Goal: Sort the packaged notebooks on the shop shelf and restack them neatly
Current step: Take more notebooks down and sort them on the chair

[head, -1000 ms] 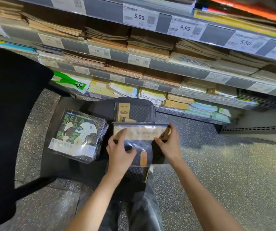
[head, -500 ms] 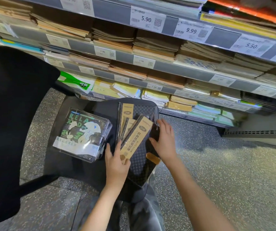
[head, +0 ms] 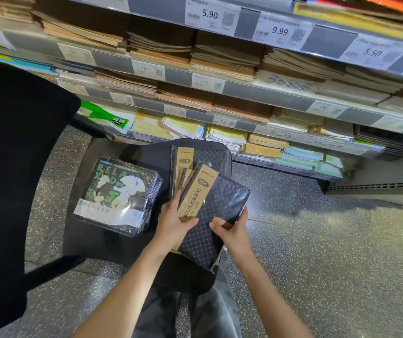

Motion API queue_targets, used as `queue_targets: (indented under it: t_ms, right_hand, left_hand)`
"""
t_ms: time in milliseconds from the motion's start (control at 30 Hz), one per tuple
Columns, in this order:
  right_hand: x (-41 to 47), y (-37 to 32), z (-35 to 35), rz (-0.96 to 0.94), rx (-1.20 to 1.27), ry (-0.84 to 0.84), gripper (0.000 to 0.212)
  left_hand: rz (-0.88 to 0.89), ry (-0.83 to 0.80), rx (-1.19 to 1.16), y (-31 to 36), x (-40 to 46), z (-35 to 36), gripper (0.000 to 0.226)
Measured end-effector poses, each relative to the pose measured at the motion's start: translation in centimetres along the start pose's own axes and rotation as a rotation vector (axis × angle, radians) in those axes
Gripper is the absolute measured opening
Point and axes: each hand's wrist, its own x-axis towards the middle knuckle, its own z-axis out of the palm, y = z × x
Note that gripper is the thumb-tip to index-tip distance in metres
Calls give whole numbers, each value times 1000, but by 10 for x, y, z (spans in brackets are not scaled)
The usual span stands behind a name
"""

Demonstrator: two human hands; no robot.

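Both hands gripped one wrapped quilted notebook (head: 216, 211) at frame centre: our left hand (head: 173, 224) on its tan band, right hand (head: 231, 231) at its lower right edge. It lay tilted over more quilted notebooks (head: 195, 159) on the dark seat (head: 112, 242), beside the clear-packed stack (head: 117, 195) at left.

Bare forearms (head: 132, 284), grey trousers (head: 210, 311).

We are in a stationery shop: tiered metal shelves (head: 244, 90) carry flat stacks of kraft-covered notebooks (head: 222, 61), and along each shelf's front edge sit price labels (head: 211, 17) reading 5.90, 9.99 and 5.50 with barcodes and QR codes. Shrink-wrapped notebooks (head: 217, 206) in retail sleeves marked 25K and a speckled terrazzo floor (head: 329, 252) fit that too
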Motion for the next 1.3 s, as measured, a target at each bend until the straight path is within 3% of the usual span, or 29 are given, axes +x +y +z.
queue_targets:
  t_ms: [233,433,600,767,933,1300]
  right_hand:
    - [19,-23,0,-79,-30,7,70]
    - [54,-63,5,-170,-171,-45,87]
    - [56,-68,8,-215,-284,-57,95]
    - [43,-73,4,-211,-393,-10,79]
    - [21,-92,-2,-169,-725,-25,70]
    - [-35,-178,2,-279,-990,9,46]
  left_hand:
    - [4,37,29,13,14,-6,92]
    - [42,52,15,38,46,-20,92]
    - [39,9,199,41,47,-18,85]
    - [53,41,376,51,31,-19,71]
    - [148,59,695,77,15,-32,60]
    - [323,19,773,169,-28,-93,49]
